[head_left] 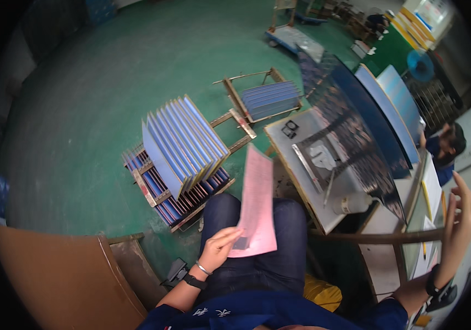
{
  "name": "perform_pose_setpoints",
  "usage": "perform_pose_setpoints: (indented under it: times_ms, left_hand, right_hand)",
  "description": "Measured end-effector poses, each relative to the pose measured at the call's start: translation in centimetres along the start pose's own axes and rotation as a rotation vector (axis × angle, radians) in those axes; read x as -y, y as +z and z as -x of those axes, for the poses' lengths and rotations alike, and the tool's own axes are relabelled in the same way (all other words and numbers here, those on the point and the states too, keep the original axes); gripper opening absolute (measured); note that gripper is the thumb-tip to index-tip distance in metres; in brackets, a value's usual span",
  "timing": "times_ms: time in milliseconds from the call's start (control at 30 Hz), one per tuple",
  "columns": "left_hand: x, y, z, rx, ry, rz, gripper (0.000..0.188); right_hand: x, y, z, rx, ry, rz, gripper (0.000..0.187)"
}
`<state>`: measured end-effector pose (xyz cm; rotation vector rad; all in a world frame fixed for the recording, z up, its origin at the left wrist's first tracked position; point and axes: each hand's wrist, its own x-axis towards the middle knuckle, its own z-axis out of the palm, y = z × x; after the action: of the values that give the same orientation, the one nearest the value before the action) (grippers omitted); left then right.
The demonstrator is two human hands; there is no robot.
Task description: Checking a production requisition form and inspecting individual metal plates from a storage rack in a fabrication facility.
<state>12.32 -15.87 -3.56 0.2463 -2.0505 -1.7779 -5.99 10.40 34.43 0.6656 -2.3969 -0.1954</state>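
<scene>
Above my lap, my left hand point(222, 246) pinches the lower left edge of a pink sheet of paper point(257, 203). The sheet stands tilted up and bends slightly; a small dark grey patch shows by my fingers. Out at the far right, my right hand point(462, 212) is raised with its fingers stretched, and nothing shows in it. It is above a side table bearing white papers point(432, 190) and a yellow pencil point(424, 250).
Blue panels point(178, 143) stand in a rack on the green floor, with a second rack of panels point(271, 99) behind. A worktable point(331, 212) at right holds a bottle point(351, 204), a cloth point(322, 155) and a large dark patterned sheet point(351, 126). Another person point(449, 146) is beyond.
</scene>
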Motion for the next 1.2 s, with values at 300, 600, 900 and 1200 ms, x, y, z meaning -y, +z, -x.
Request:
perform_pose_setpoints:
  times_ms: [300, 600, 900, 1200]
  left_hand:
    - [0.8, -1.1, -8.2, 0.094, -0.234, 0.005, 0.027]
    - [-6.8, -2.6, -15.0, 0.174, -0.517, -0.031, 0.031]
    - [-17.7, -3.7, -19.6, 0.059, -0.552, -0.174, 0.036]
    - [-20.4, -2.7, -20.7, -0.232, -0.633, -0.341, 0.040]
  right_hand:
    - [-0.5, 5.5, -15.2, 0.009, 0.133, 0.406, 0.030]
    - [-5.6, 13.5, -31.6, 0.136, 0.121, 0.524, 0.020]
    - [-22.9, 27.5, -40.7, 0.626, 0.163, 0.275, 0.016]
    - [-27.7, 48.3, -28.4, 0.846, 0.518, -0.151, 0.039]
